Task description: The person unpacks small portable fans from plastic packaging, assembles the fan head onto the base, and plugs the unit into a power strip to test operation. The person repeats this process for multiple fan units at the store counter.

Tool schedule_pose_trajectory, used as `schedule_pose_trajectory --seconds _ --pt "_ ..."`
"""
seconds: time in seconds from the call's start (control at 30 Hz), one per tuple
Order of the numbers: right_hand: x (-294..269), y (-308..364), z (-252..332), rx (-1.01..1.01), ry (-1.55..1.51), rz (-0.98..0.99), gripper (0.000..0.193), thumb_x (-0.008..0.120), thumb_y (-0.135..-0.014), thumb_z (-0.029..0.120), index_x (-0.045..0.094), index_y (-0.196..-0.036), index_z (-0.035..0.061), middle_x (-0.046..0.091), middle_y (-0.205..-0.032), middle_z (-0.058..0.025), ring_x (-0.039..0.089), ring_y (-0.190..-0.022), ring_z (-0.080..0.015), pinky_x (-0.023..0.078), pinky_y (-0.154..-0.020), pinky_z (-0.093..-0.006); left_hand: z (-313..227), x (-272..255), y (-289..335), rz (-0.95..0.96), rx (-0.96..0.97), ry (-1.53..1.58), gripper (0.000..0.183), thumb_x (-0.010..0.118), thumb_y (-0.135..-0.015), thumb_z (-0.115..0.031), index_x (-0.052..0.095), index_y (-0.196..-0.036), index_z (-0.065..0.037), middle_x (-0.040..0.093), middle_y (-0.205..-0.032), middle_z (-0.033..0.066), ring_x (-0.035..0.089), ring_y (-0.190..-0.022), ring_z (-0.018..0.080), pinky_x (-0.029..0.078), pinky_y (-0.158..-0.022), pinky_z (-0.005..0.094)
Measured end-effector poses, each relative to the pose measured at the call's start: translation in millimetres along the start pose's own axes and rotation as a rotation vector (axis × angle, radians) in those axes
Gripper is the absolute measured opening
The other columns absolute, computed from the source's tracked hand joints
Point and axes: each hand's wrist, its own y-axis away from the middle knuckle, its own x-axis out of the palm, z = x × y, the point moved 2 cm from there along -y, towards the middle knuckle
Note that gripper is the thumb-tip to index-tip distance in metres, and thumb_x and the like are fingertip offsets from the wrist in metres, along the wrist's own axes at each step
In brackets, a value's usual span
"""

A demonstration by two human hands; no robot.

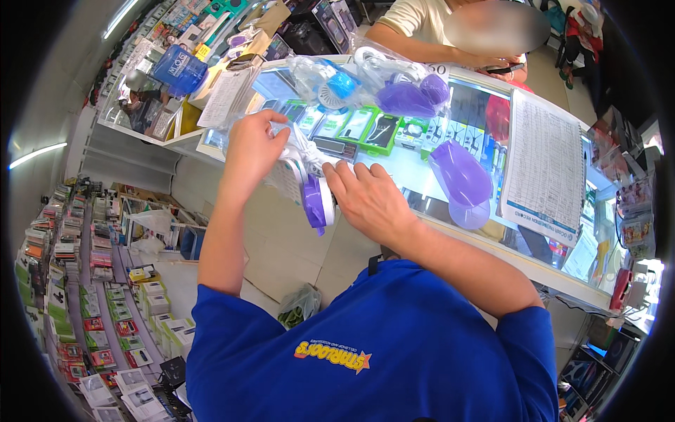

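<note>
Over the near edge of the counter, both hands are on a white-and-purple appliance body (pixel 314 200) with a bundled white cord (pixel 304 149); it looks like part of a small electric fan. My left hand (pixel 254 144) is closed at its upper left, fingers curled by the cord and some clear plastic. With bent fingers my right hand (pixel 369 197) grips its right side near the cord. To the right on the glass lies a purple fan blade (pixel 460 176). Beyond the hands are a bagged blue-and-white fan (pixel 337 88) and a bagged purple-and-white one (pixel 411 91).
A glass display counter (pixel 415 179) holds boxed phone accessories. On its right lies a written record sheet (pixel 543 162). A person (pixel 422 32) sits across the counter. Papers (pixel 228 95) and a blue container (pixel 179 69) stand left. Shelves of packaged goods (pixel 98 309) line the lower left.
</note>
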Motion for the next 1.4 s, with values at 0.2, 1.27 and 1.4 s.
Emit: schedule_pose_trajectory --seconds 0.2,1.27,1.4 --pt "3 3 -3 -0.126 0.152 0.000 0.051 0.062 -0.092 0.019 0.060 -0.140 0.0013 0.066 -0.119 -0.0096 0.064 -0.089 -0.0188 0.047 -0.074 -0.0323 8 15 -28 0.020 -0.052 -0.062 0.019 0.079 -0.090 -0.016 0.075 -0.090 0.002 0.068 -0.068 0.0126 0.064 -0.061 0.0241 0.049 -0.061 0.0390" --pt "25 -16 -26 0.285 -0.328 0.037 0.035 0.068 -0.084 0.012 0.057 -0.115 -0.0018 0.067 -0.107 -0.0160 0.069 -0.095 -0.0312 0.052 -0.083 -0.0422 -61 42 80 -0.289 -0.120 0.517 0.010 0.072 -0.101 -0.010 0.072 -0.102 0.000 0.067 -0.077 0.0025 0.056 -0.069 0.0047 0.045 -0.062 0.0246" --pt "40 -19 -19 0.139 -0.173 0.049 0.048 0.075 -0.081 0.017 0.059 -0.123 -0.0010 0.066 -0.115 -0.0160 0.069 -0.105 -0.0281 0.054 -0.089 -0.0455 -81 41 70 -0.351 0.112 0.278 0.008 0.075 -0.098 -0.009 0.075 -0.101 -0.001 0.068 -0.077 0.0048 0.061 -0.064 0.0123 0.047 -0.057 0.0286"
